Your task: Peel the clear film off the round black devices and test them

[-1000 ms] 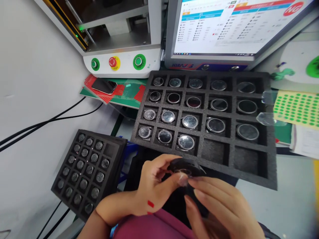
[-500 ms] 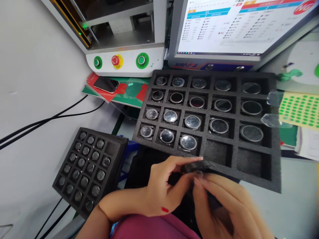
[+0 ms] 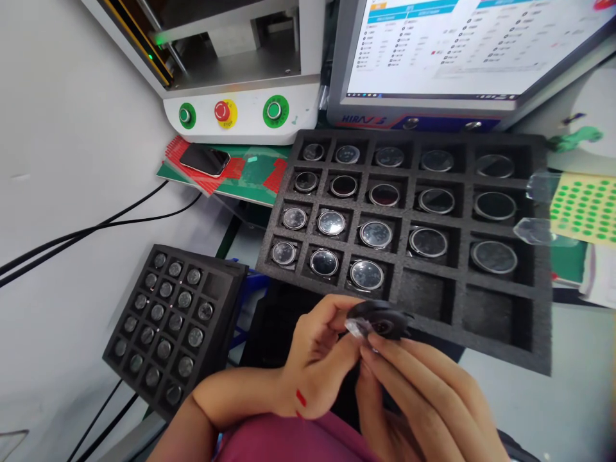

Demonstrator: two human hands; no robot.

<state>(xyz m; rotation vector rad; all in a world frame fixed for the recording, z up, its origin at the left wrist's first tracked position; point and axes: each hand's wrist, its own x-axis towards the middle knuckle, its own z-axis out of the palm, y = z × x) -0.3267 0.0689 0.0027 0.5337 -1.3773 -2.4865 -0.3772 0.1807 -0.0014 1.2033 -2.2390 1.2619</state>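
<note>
My left hand (image 3: 308, 359) grips a round black watch-like part (image 3: 380, 319) by its near edge, just in front of the big black foam tray (image 3: 409, 292). The fingertips of my right hand (image 3: 423, 398) pinch a small clear film tab (image 3: 359, 329) on the part's underside. The big tray holds round glass-faced parts in most cells; two cells in its near row, right of the part, are bare foam. A smaller black foam tray (image 3: 219, 292) with several small round parts lies low at the left.
A white machine (image 3: 240, 115) with green and red buttons stands at the back, a monitor (image 3: 457, 51) to its right. A phone (image 3: 205, 158) lies on red-green sheets. A sheet of green dot stickers (image 3: 584, 208) is at right. Black cables (image 3: 86, 234) cross the left.
The part has tilted up, showing its underside, and my right fingertips now pinch a clear tab at its edge. The view has shifted slightly.
</note>
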